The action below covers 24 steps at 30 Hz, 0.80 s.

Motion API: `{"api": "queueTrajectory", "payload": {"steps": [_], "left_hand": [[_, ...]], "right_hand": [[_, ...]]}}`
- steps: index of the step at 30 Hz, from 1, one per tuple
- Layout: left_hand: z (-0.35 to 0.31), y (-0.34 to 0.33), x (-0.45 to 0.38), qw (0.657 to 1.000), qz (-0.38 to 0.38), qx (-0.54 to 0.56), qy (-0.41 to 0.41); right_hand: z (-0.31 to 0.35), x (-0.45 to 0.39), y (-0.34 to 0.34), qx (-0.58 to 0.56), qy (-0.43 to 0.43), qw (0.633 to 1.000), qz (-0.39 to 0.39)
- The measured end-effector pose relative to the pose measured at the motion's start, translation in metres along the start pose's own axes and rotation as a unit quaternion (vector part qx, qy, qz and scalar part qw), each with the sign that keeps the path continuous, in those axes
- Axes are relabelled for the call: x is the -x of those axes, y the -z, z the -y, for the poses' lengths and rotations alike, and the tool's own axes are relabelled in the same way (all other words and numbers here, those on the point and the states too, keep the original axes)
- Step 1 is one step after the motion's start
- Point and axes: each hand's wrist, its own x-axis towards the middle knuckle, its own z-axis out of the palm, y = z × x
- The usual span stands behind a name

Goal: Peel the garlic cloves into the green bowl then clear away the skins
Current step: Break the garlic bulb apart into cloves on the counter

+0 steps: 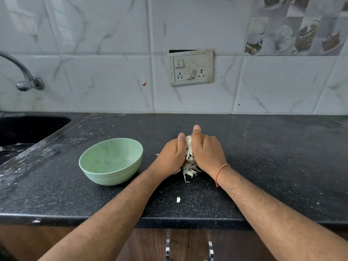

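Note:
On the black counter my left hand (172,154) and my right hand (206,152) are cupped side by side around a heap of white garlic skins (189,166). The skins show in the gap between my palms and spill out at the near side. My thumbs point away from me, and the fingers are hidden behind the heap. The green bowl (111,173) stands just left of my left hand; a few small pale bits lie inside it. One loose scrap of skin (178,199) lies nearer to me, between my forearms.
A dark sink (28,129) is set into the counter at the far left, with a metal tap (24,80) above it. The tiled wall behind carries a switch and socket plate (190,67). The counter's front edge (113,217) runs above wooden cabinet doors with metal handles.

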Motion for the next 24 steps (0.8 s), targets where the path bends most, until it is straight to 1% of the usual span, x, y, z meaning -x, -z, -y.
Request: {"api": "queueTrajectory", "payload": {"steps": [4, 7, 9, 14, 19, 22, 24], "left_hand": [[0.000, -0.004, 0.001, 0.999, -0.028, -0.038, 0.008], [0.000, -0.005, 0.001, 0.996, -0.047, -0.073, 0.008], [0.001, -0.004, 0.001, 0.997, -0.045, -0.066, 0.002], [0.005, -0.002, -0.001, 0.997, -0.045, -0.070, -0.004], [0.011, 0.004, -0.003, 0.995, -0.068, -0.072, -0.002], [0.018, 0.004, 0.000, 0.993, -0.026, -0.111, 0.010], [0.023, 0.002, 0.002, 0.989, 0.005, -0.151, 0.006]], "right_hand": [[-0.001, -0.001, 0.000, -0.003, -0.011, 1.000, 0.001], [-0.005, 0.001, 0.000, 0.015, 0.003, 1.000, 0.011], [-0.007, 0.003, -0.002, 0.029, 0.013, 0.999, 0.017], [-0.007, 0.000, 0.000, -0.018, -0.005, 0.999, 0.036], [-0.008, -0.004, 0.009, -0.099, -0.096, 0.990, -0.002], [-0.014, -0.007, 0.005, -0.150, -0.163, 0.975, -0.017], [-0.018, -0.010, 0.002, -0.198, -0.196, 0.960, -0.010]]}}
